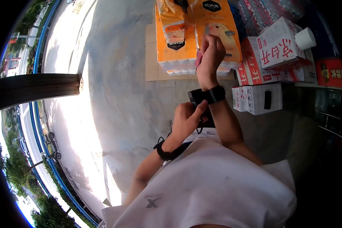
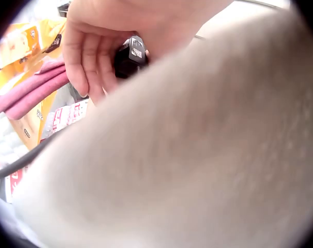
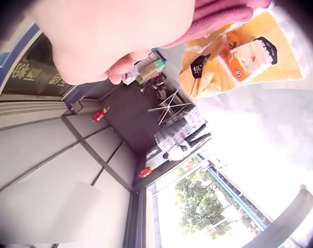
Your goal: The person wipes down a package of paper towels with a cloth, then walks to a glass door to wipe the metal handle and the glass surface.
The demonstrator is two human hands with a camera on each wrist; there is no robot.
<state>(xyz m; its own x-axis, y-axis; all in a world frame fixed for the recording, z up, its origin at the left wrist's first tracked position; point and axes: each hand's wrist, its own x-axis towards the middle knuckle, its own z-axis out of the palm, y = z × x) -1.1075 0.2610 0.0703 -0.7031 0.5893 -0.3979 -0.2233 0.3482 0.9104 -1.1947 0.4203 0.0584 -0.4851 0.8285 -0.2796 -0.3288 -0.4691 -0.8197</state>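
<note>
My left hand (image 1: 188,119) is at my right wrist, its fingers and thumb gripping a small black camera (image 2: 130,59) on the strap there. In the left wrist view the fingers curl round this black casing, and a blurred forearm (image 2: 187,144) fills most of the picture. My right hand (image 1: 211,55) is raised in front of the orange tissue packs (image 1: 216,34), its fingers curled round a folded pink cloth (image 3: 213,26). Black straps (image 1: 216,94) circle both wrists. Part of the cloth is hidden behind the right hand in the head view.
Tissue packs stand on a flat cardboard sheet (image 1: 151,53). Right of them are red-and-white cartons (image 1: 277,45), a white roll (image 1: 305,38) and a smaller white box (image 1: 260,98). Wrapped bottles (image 1: 266,15) lie behind. A dark beam (image 1: 38,89) juts in from the left.
</note>
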